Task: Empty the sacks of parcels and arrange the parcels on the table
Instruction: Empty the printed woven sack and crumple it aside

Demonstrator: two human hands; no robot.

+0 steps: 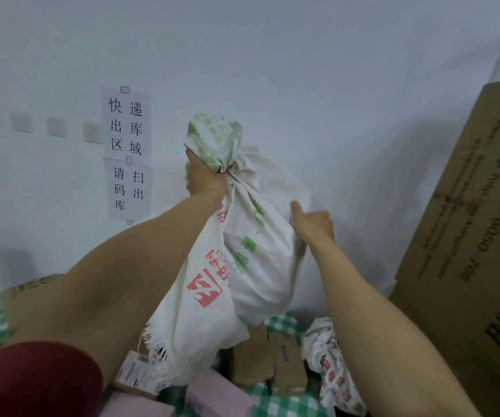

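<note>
The left hand (205, 179) is clenched round the bunched end of a green-printed sack (260, 260), holding it up in front of the wall (333, 85), above the table's (284, 401) checked cloth. The right hand (313, 225) grips the sack's side with curled fingers, thumb sticking up. A red-printed sack (200, 311) hangs under the left forearm, frayed edge down. Brown parcels (253, 356) and pink parcels (218, 394) lie on the table below, beside a crumpled sack (330, 353). A big cardboard box (468, 236) stands at the right edge.
</note>
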